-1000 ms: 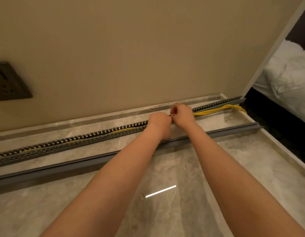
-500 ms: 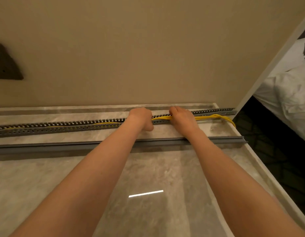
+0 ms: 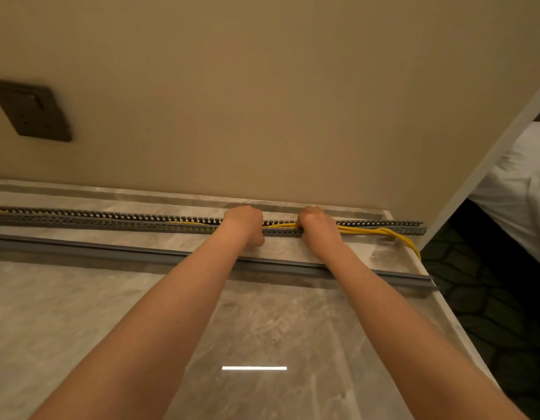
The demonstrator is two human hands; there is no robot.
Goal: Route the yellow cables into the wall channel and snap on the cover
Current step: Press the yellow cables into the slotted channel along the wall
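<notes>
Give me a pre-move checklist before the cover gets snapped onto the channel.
1. Yellow cables fully inside the grey slotted channel: not ok, they ride over its right end and drop off the marble ledge.
2. Left hand and right hand clear of the channel: not ok, both on it.
3. Long grey cover strip within reach: ok, lying loose on the ledge.
4. Cables seated left of the hands: cannot tell.

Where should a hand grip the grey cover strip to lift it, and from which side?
Grip the cover on a bare stretch of its near long edge, coming from above on the near side. It lies flat on the counter, long and thin, so two spread hands should keep it from sagging. Both arms cross its right half.
</notes>
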